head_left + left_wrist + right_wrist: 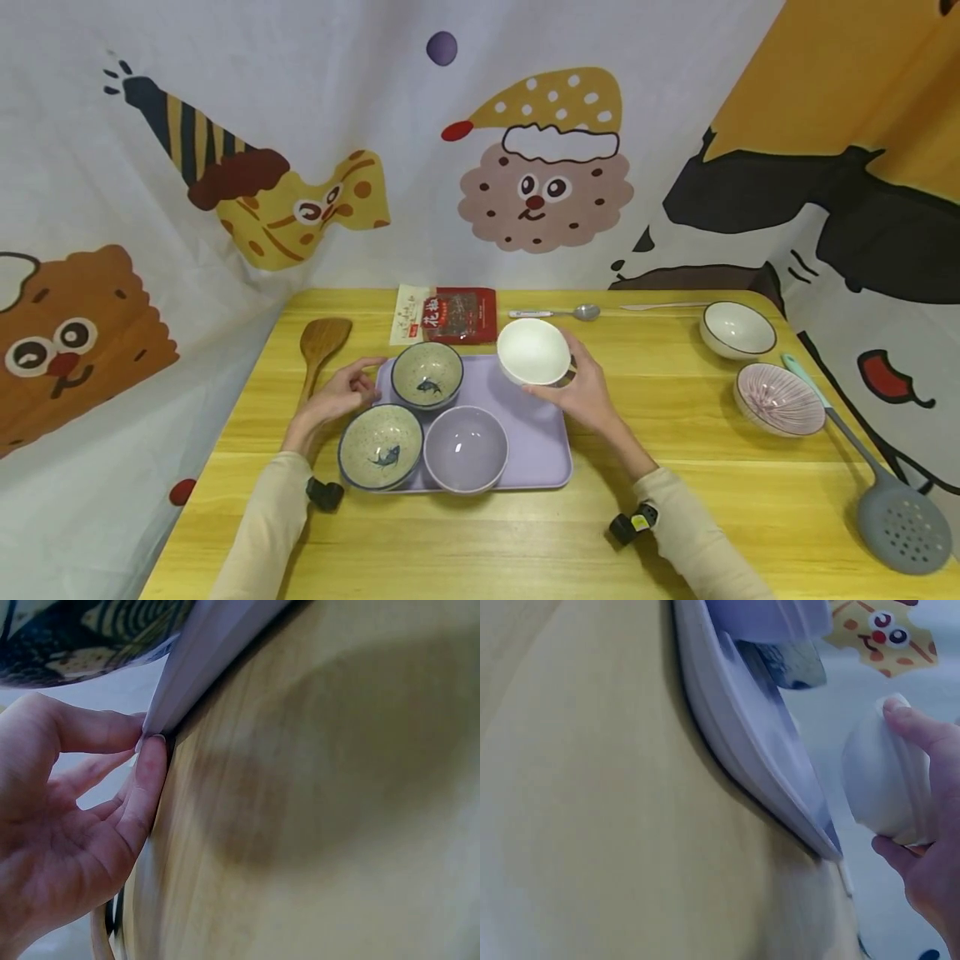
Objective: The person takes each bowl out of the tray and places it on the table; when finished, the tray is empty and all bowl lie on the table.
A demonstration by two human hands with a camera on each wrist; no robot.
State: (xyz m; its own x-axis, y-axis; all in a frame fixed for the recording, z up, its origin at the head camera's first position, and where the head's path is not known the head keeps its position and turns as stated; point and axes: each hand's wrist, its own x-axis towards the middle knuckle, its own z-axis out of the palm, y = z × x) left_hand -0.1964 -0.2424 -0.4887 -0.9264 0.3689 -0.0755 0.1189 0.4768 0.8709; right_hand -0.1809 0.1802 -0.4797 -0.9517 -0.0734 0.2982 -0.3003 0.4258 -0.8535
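Note:
My right hand [587,392] grips a white bowl [533,352] by its side, thumb near the rim. In the right wrist view the white bowl [881,776] hangs above the lilac tray [754,742]. My left hand [341,398] is at the tray's left edge; the left wrist view has its thumb and fingers [152,769] pinching the tray rim [180,690]. Two speckled bowls with blue fish, one at the back [427,375] and one in front [381,447], occupy the left of the tray [536,454]. A lilac bowl [466,450] is beside the front one.
Behind the tray lie a red spice packet [461,317] and a spoon [585,312]. A wooden spatula [324,340] is on the left. At right are a white bowl with a dark rim [738,329], a striped bowl [780,400] and a grey skimmer [902,525].

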